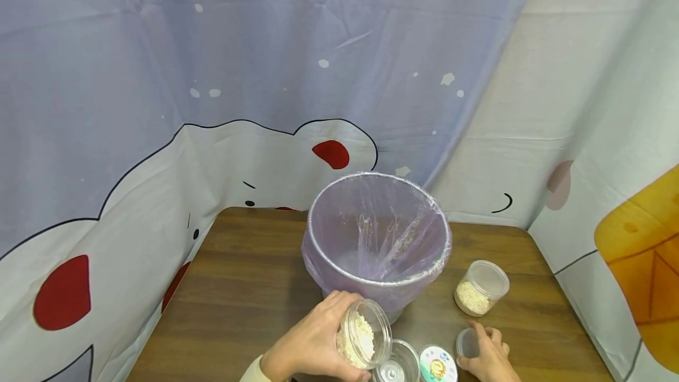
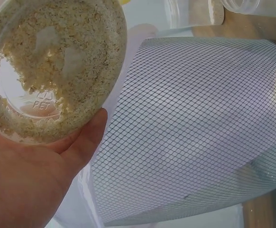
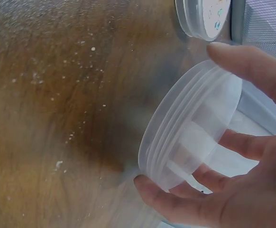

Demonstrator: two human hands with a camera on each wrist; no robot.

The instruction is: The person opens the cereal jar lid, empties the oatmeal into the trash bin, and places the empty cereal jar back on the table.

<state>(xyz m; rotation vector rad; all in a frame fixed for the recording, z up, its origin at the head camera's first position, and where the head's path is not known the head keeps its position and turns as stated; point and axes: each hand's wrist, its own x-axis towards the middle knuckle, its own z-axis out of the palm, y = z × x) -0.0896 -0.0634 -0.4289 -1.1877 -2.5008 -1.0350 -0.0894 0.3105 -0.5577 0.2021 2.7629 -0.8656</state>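
Note:
My left hand (image 1: 320,335) grips a clear plastic jar (image 1: 363,335) of pale flakes, its open mouth tipped to the right in front of the bin. In the left wrist view the jar's underside (image 2: 57,61) faces the camera, with flakes spread over most of it. At the right, my right hand (image 1: 490,355) holds a translucent plastic lid (image 1: 468,343) by its edge. Thumb and fingertips span the lid (image 3: 190,128) in the right wrist view, close over the wooden table. A mesh bin (image 1: 376,229) lined with a thin purple bag stands beyond the left hand.
A second clear jar (image 1: 480,289), part filled with flakes, stands right of the bin. Between the hands sit a round metal container (image 1: 398,363) and a white printed round lid (image 1: 438,364). Crumbs (image 3: 71,137) dot the wooden table (image 1: 244,287). A printed curtain (image 1: 265,63) hangs behind.

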